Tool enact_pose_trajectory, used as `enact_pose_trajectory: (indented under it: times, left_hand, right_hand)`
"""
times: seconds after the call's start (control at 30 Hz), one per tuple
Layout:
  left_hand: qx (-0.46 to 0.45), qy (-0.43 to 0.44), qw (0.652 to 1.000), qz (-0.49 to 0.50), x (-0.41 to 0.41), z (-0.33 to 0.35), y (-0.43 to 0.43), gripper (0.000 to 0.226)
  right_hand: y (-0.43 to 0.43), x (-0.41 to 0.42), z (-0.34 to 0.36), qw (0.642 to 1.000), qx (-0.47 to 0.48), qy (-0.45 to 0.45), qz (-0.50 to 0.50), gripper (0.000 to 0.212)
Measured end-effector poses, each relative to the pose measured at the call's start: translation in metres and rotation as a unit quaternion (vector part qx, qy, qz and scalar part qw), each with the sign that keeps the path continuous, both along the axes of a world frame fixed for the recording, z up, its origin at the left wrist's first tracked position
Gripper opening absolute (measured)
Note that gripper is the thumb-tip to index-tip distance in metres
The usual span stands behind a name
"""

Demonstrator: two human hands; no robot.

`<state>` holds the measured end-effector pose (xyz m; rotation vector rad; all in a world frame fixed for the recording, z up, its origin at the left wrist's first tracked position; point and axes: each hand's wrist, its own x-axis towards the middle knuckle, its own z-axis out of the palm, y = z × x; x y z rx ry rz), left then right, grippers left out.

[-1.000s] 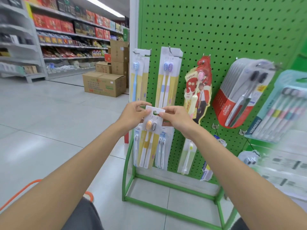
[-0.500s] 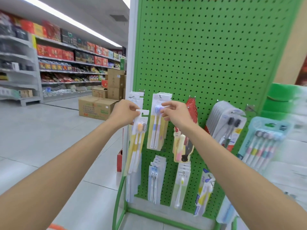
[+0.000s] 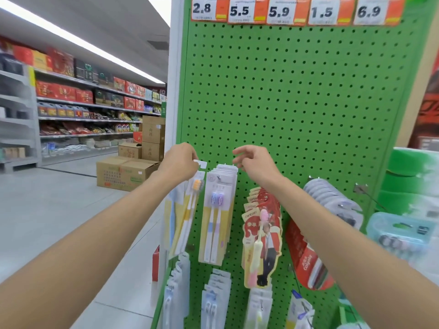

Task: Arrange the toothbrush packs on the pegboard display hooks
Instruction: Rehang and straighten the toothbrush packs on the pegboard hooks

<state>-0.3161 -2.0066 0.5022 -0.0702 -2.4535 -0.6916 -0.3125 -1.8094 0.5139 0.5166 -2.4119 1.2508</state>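
The left hand (image 3: 180, 163) pinches the toothbrush pack (image 3: 190, 205) at its stiff card top, probably light; the right hand (image 3: 257, 163) is relaxed, empty.

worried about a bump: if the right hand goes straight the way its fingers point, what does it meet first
Its fingers point left, so the right hand would likely first meet the white header of the yellow toothbrush pack pinched by the left hand. Depth is unclear; it might miss it.
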Motion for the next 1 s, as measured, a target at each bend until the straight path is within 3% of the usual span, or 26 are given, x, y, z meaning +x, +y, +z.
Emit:
enact_pose_trajectory:
  times: [0.17, 0.37, 0.67, 0.87, 1.0]
  left_hand:
    - [-0.067, -0.013, 0.998, 0.005, -0.027, 0.007, 0.000, 0.020]
    - [-0.083, -0.009, 0.996, -0.007, -0.050, 0.012, 0.000, 0.017]
    - [-0.043, -0.103, 0.989, -0.102, -0.061, 0.014, -0.002, 0.003]
    - [-0.025, -0.113, 0.986, -0.118, -0.067, 0.010, 0.005, 0.003]
    - [0.038, -0.137, 0.977, -0.157, -0.070, 0.013, 0.003, 0.004]
  right_hand:
    - [-0.007, -0.027, 0.000, 0.998, 0.064, -0.023, 0.009, 0.041]
    - [-0.015, -0.055, -0.011, 0.989, 0.107, -0.098, 0.038, 0.029]
    - [-0.015, -0.068, -0.013, 0.990, 0.086, -0.098, 0.055, 0.027]
    - [-0.008, -0.076, -0.011, 0.994, 0.072, -0.080, 0.032, 0.029]
    - [0.001, -0.079, -0.008, 0.995, 0.061, -0.077, 0.011, 0.034]
